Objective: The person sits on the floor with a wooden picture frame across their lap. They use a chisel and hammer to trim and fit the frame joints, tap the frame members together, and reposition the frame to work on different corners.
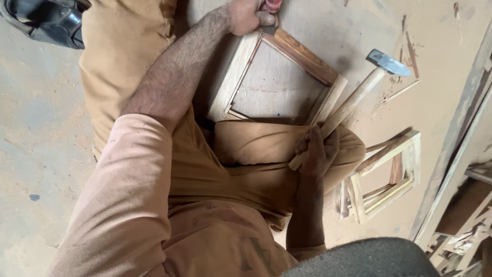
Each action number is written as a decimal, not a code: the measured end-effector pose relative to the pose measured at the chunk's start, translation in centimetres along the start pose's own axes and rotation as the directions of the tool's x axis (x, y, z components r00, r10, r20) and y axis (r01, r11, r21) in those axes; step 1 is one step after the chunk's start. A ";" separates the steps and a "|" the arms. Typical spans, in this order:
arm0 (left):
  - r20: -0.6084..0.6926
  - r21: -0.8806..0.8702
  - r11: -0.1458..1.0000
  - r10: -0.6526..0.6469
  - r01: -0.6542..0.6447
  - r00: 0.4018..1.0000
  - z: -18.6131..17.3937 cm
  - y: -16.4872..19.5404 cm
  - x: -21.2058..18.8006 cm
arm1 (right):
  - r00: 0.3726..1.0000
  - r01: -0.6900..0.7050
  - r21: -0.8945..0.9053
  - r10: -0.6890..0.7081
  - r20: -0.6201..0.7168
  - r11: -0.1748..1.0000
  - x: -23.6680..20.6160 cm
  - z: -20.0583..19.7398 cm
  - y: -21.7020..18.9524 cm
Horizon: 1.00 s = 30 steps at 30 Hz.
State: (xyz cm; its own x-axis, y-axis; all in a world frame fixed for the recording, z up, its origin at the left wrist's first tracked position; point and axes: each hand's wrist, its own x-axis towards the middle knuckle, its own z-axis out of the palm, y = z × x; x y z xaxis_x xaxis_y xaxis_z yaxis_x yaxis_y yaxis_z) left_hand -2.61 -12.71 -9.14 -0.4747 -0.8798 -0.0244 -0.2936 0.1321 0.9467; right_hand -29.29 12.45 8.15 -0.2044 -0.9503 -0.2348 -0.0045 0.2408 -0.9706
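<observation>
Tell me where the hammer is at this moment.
In the head view the hammer is right of centre, its wooden handle gripped in the right hand, its metal head raised just right of the square wooden frame on the floor.

floor [31,154]: dusty, sandy concrete | wood offcuts [410,56] scattered | planks [461,133] at right

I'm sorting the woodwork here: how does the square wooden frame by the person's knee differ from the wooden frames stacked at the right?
The square wooden frame lies alone, flat on the sandy floor, while the stacked wooden frames sit piled and tilted. The left hand grips the single frame's far corner with a red-handled tool; nothing touches the stack. The right hand holds a wooden-handled hammer over the single frame's near corner. Both are pale and dark brown wood.
</observation>
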 end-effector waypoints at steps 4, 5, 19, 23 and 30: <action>0.058 -0.185 0.978 -0.084 0.093 0.995 -0.2 0.4 0.2 | 1.000 -0.028 -0.042 0.028 -0.003 0.999 0.2 0.0 -0.1; 0.060 -0.223 0.966 -0.120 0.131 0.991 -0.2 0.6 0.1 | 1.000 -0.023 -0.056 0.023 -0.003 0.998 0.3 -0.1 -0.2; 0.005 0.020 0.983 0.184 -0.184 0.983 -0.8 2.8 -0.6 | 0.998 -0.039 -0.041 0.037 -0.041 0.998 0.4 -0.2 0.0; 0.136 0.100 0.990 0.084 -0.098 0.987 -0.7 3.7 -1.2 | 0.999 0.023 -0.058 -0.024 -0.029 0.998 -0.1 -0.2 0.3; 0.087 0.185 0.958 0.204 -0.217 0.975 -0.2 4.4 -2.5 | 0.962 0.271 -0.153 -0.263 0.071 0.950 -2.0 -1.2 0.3</action>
State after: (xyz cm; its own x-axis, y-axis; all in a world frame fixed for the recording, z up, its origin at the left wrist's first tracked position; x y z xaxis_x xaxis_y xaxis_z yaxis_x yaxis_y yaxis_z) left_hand -2.57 -10.05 -4.81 -0.5947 -0.7914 0.1415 -0.3321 0.4020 0.8533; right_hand -30.10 14.69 8.44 -0.1263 -0.9916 0.0259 -0.2098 0.0012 -0.9777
